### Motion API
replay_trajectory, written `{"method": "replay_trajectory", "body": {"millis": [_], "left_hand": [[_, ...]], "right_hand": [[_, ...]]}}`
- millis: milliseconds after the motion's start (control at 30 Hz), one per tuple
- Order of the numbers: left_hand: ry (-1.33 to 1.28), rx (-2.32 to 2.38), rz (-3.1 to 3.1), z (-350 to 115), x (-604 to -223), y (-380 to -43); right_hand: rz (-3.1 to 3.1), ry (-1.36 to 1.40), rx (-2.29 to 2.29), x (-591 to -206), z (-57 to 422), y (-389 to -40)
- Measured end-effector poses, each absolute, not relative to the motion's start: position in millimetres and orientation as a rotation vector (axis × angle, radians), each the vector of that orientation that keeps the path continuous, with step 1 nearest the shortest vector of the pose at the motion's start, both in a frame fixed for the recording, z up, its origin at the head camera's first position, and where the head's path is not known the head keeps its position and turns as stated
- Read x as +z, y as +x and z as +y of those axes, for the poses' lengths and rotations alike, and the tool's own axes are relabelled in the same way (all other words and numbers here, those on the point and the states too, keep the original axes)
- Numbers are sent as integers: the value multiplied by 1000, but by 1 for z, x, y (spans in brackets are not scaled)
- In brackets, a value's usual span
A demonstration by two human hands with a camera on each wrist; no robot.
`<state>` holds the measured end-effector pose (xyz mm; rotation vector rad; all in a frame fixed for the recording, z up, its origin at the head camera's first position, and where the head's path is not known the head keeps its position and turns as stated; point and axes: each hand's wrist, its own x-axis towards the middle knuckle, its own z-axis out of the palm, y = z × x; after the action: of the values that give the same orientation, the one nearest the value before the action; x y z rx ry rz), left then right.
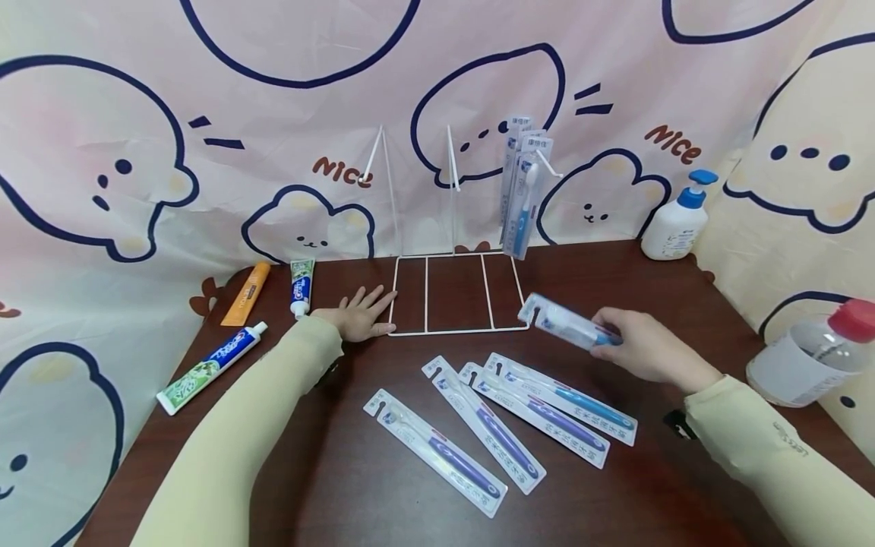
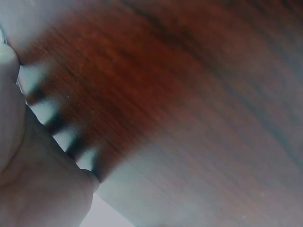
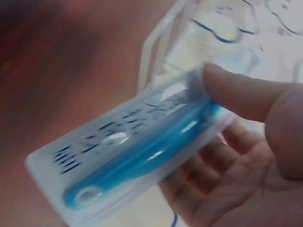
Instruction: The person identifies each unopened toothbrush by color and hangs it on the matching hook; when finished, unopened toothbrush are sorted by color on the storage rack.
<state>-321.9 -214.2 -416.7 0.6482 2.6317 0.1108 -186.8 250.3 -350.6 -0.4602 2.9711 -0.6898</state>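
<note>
Wire rack (image 1: 426,295) on the table (image 1: 328,456), toothpaste tubes (image 1: 212,368) left of it, pump bottle (image 1: 673,229) right, four packaged toothbrushes (image 1: 484,425) in front.

Place: corner like a small toiletries display, building type unclear
Cloth (image 1: 225,201): cartoon-printed, behind and beside
Worktop (image 1: 311,471): dark, wood-grained
Wire rack (image 1: 465,331): white, packaged toothbrushes (image 1: 525,199) hanging from one prong
Toothpaste tubes (image 1: 212,368): opposite a pump bottle (image 1: 673,229)

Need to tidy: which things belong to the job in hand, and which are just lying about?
Likely belong:
toothbrush pack in the right hand
four packs on the table
hanging toothbrush packs
wire rack

Likely just lying about:
orange tube
two toothpaste tubes
pump bottle
red-capped bottle
</note>
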Motion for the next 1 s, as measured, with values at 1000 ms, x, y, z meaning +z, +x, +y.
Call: {"method": "replay_trajectory", "body": {"millis": [1000], "left_hand": [[624,130,2618,-214,-420,-324]], "right_hand": [[2807,-321,-1557,-280,201,-240]]}}
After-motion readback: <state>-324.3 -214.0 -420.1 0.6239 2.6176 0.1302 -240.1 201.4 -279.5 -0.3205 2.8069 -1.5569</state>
